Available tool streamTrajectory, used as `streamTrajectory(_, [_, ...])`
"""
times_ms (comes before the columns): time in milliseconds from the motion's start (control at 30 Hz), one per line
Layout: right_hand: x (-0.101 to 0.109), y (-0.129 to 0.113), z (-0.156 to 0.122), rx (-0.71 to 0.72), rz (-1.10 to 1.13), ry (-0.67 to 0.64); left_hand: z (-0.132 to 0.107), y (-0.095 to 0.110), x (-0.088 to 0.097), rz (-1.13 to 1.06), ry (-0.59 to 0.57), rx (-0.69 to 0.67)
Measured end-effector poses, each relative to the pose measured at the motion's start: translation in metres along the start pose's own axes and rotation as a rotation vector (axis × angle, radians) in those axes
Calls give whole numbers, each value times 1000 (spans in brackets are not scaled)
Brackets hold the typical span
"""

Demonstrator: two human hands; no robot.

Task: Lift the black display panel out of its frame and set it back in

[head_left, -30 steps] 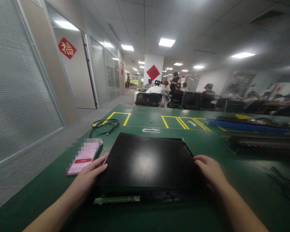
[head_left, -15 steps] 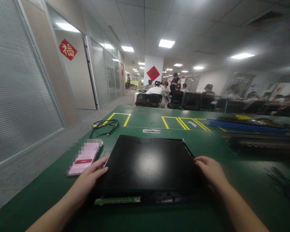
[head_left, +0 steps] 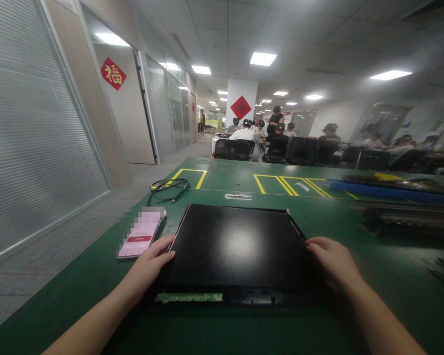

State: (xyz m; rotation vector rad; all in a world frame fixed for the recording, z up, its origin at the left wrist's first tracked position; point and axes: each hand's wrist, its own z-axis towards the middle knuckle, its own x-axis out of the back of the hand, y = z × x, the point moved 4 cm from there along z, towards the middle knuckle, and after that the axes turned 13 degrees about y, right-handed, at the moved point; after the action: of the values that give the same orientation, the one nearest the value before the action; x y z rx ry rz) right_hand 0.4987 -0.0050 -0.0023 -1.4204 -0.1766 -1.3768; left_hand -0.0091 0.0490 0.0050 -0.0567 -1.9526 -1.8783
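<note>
A black display panel [head_left: 240,246] lies screen up on the green table [head_left: 222,330] before me. Along its near edge runs a dark strip with a green circuit board [head_left: 188,297]. My left hand [head_left: 153,261] grips the panel's left edge, thumb near the top face and fingers along the side. On the opposite edge, my right hand [head_left: 333,259] pinches the side with thumb and forefinger; its other fingers are hidden beneath. A thin frame edge stands up slightly at the panel's far right corner.
Left of the panel lies a phone [head_left: 140,236] with a lit pink screen. Behind it is a coiled black cable [head_left: 173,190]. A blue tray [head_left: 388,190] and dark long parts [head_left: 410,217] are at the right. People sit at tables farther back.
The camera view has turned slightly left, so the whole scene appears shifted right. Both hands keep their hold on the panel's sides, with no clear shift of the panel on the table.
</note>
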Motion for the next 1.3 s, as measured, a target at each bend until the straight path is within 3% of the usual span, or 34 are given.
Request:
streamTrajectory(467, [1,2,2,-42,39,-15,2,-7,-3,44,-6,-56])
streamTrajectory(767, [-4,14,2,-117,215,-40,2,-11,-7,209,-65,-189])
streamTrajectory(1300, [-6,18,2,-145,238,-60,5,-19,-8,312,-77,-299])
